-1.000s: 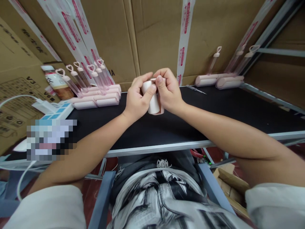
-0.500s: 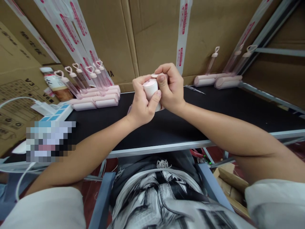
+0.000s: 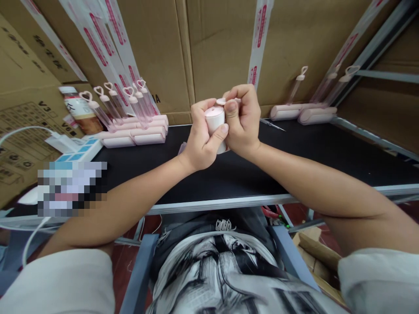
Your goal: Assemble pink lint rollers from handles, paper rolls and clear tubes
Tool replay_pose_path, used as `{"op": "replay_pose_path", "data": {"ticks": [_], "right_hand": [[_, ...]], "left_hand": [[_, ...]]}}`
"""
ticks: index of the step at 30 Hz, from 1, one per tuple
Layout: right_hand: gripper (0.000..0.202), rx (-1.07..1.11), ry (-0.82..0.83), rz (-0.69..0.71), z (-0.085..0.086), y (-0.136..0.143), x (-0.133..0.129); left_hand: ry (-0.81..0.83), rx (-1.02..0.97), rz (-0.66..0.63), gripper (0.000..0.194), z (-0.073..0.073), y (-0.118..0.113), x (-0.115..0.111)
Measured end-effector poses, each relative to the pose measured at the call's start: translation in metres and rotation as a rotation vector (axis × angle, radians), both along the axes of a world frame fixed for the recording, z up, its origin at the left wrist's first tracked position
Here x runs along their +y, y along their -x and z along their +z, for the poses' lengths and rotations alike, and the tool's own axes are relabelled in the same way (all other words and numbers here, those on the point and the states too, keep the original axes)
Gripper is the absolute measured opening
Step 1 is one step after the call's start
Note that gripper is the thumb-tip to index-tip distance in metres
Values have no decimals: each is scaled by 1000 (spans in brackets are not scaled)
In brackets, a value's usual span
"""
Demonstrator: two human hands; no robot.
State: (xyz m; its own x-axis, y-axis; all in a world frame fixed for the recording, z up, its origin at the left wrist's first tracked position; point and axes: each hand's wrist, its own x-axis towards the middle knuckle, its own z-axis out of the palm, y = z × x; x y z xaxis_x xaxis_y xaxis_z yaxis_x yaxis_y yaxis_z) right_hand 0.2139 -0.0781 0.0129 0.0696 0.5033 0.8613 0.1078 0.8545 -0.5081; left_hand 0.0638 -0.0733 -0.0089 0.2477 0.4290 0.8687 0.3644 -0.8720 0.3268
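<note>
My left hand (image 3: 203, 141) is wrapped round a white cylinder with a pink top (image 3: 214, 112), held above the black table. A small hole shows in that pink end. Close beside it, my right hand (image 3: 245, 120) pinches a small pale pink disc (image 3: 221, 101) at the cylinder's upper rim. Whether the disc touches the rim I cannot tell. The right fingers also hide part of the cylinder's right side. Behind my left wrist, a small purplish piece (image 3: 182, 148) is partly visible on the table.
Several pink cylinders with clear tubes and heart-shaped loops (image 3: 134, 136) stand at the left, more (image 3: 287, 111) at the right. A thin screwdriver (image 3: 273, 125) lies behind my right hand. A drink bottle (image 3: 80, 111) and a power strip (image 3: 81, 149) are at far left, by cardboard (image 3: 216, 52).
The whole view has shifted slightly, so things sit a little further right. The disc now shows more of its face above the rim. Both hands keep their hold.
</note>
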Motion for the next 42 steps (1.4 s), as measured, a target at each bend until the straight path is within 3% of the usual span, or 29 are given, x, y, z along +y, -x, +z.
{"op": "replay_pose_path", "data": {"ticks": [7, 14, 20, 26, 32, 36, 42], "right_hand": [[37, -3, 6, 22, -2, 0, 2], [44, -56, 7, 69, -10, -5, 4], [32, -39, -43, 101, -9, -2, 1], [42, -12, 104, 93, -10, 6, -7], [39, 49, 141, 112, -10, 16, -7], [48, 21, 170, 146, -16, 16, 7], [43, 9, 266, 252, -27, 13, 21]], "left_hand": [[17, 9, -36, 67, -2, -1, 3], [38, 17, -86, 72, -7, -4, 1], [30, 0, -64, 71, -11, -3, 3], [7, -37, -56, 69, -11, -3, -1], [91, -102, -37, 62, -16, -4, 5], [180, -135, -49, 55, -17, -2, 14], [341, -220, -92, 46, -15, 1, 23]]}}
